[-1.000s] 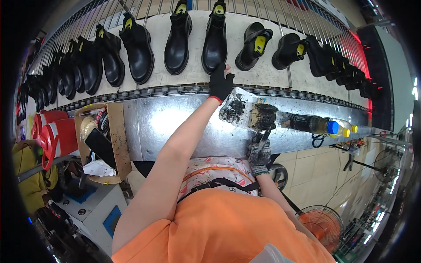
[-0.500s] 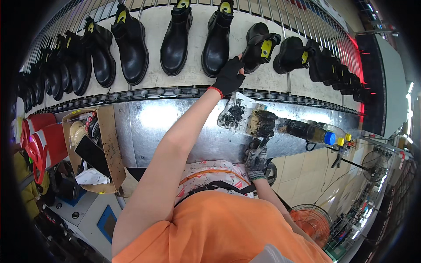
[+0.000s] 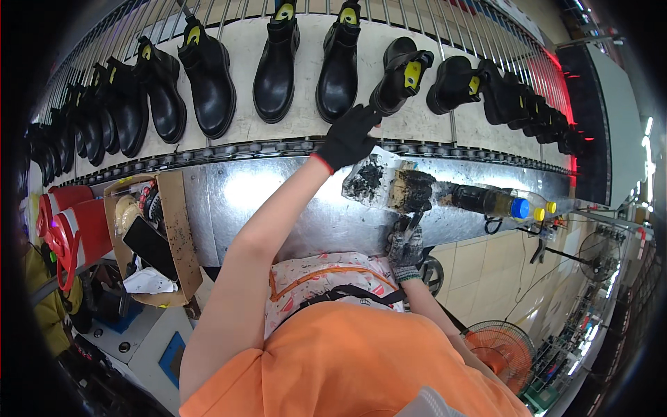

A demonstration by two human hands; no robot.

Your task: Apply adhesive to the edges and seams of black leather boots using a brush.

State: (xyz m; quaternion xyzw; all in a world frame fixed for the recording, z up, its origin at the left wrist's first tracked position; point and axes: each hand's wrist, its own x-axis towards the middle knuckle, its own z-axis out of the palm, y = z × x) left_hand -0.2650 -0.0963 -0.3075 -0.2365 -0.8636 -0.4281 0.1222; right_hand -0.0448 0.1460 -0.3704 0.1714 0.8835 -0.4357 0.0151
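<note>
The left hand (image 3: 349, 136), in a black glove with a red cuff, reaches up with fingers spread loosely, its fingertips touching the toe of a tipped-over black leather ankle boot with a yellow pull tab (image 3: 399, 67) on the pale conveyor belt (image 3: 243, 132). More black boots stand in a row along the belt. The right hand (image 3: 406, 244), in a stained grey glove, is closed around the handle of a dark brush that rests at a blackened glue pot (image 3: 415, 190) on the shiny metal surface (image 3: 278, 201). Just right of the pot lies a plastic bottle with a blue cap (image 3: 495, 203).
</note>
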